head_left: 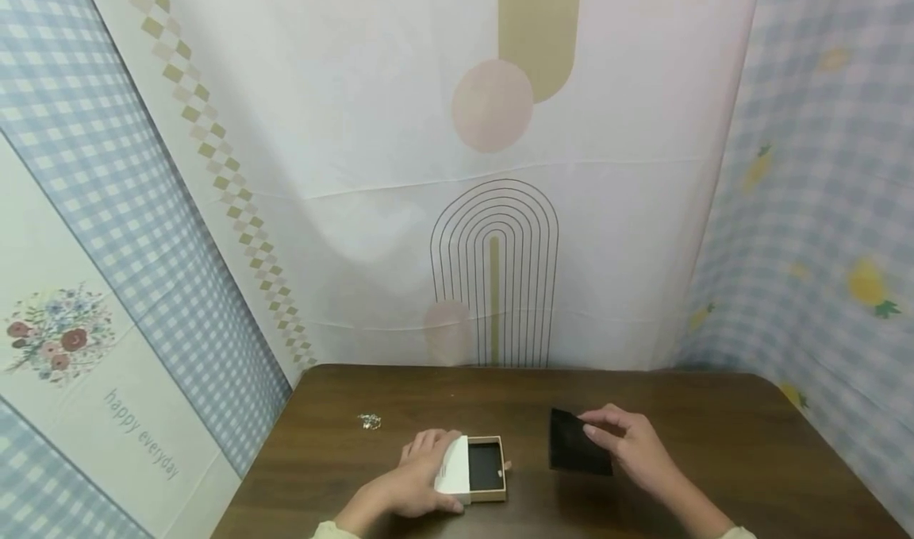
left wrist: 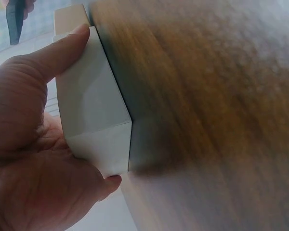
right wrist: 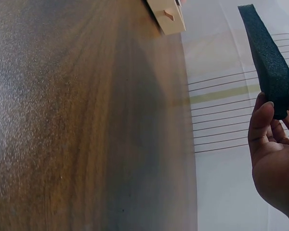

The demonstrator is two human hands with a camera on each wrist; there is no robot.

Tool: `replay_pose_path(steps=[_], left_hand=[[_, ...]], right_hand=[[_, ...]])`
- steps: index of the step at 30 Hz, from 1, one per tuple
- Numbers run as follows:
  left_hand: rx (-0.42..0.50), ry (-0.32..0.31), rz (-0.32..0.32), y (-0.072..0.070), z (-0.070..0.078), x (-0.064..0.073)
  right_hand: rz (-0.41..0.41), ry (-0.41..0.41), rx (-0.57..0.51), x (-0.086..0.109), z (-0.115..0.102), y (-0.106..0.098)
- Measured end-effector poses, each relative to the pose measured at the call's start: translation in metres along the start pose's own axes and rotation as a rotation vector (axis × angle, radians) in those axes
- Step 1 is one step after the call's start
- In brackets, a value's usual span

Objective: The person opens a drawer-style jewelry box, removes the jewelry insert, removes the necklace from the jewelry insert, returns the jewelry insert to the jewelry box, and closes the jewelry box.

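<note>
A small drawer-style gift box lies on the brown table, its white sleeve [head_left: 454, 472] gripped by my left hand [head_left: 414, 479], thumb along the near side and fingers over the far side. From the sleeve's right end the tan drawer [head_left: 503, 485] is pulled partly out, showing a black interior and a little pull tab [head_left: 508, 466]. To the right, my right hand [head_left: 638, 448] pinches a black foam pad [head_left: 577, 446] by its right edge, raised above the table. The right wrist view shows the pad [right wrist: 269, 62] edge-on, thick and rough-textured, between thumb and fingers.
A small heap of shiny silvery jewellery [head_left: 370, 421] lies on the table [head_left: 328, 396], beyond and left of the box. A patterned white cloth [head_left: 371, 285] hangs behind the table's far edge, and checked cloths hang at both sides.
</note>
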State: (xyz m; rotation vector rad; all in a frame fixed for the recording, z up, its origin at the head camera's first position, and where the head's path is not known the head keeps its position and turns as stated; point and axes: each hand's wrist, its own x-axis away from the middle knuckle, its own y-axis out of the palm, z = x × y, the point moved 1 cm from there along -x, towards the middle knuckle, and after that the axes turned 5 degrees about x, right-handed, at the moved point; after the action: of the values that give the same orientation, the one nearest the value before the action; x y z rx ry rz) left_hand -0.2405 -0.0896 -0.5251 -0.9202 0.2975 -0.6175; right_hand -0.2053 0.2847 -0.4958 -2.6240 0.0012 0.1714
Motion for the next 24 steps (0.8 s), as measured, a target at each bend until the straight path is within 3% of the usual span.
replay_pose_path(steps=[12, 24], left_hand=[[-0.029, -0.021, -0.006, -0.003, 0.004, -0.001], [-0.016, -0.035, -0.012, -0.002, 0.002, -0.010]], right_hand=[[-0.050, -0.024, 0.006, -0.006, -0.001, 0.012], [-0.104, -0.059, 0.008, -0.014, 0.005, 0.044]])
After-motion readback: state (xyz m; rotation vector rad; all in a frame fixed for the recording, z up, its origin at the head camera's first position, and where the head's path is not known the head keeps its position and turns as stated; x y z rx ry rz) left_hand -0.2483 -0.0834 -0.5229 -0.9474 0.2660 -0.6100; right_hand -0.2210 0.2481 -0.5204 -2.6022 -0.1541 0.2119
